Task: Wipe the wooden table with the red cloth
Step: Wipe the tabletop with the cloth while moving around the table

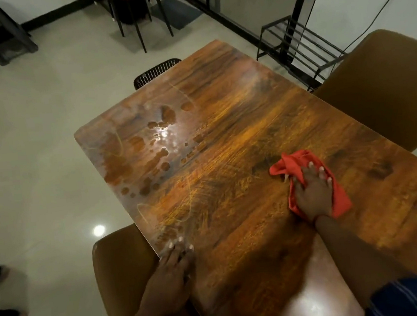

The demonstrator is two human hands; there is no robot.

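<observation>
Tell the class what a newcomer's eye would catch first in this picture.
The red cloth stands out first, pressed flat under the right hand on the wooden table. Next come the shiny wet patches towards the table's far left corner. The left hand rests on the near left edge.

Red cloth [307, 178] crumpled on wooden table [227, 155] right side; tabletop left wet-blotched.
</observation>
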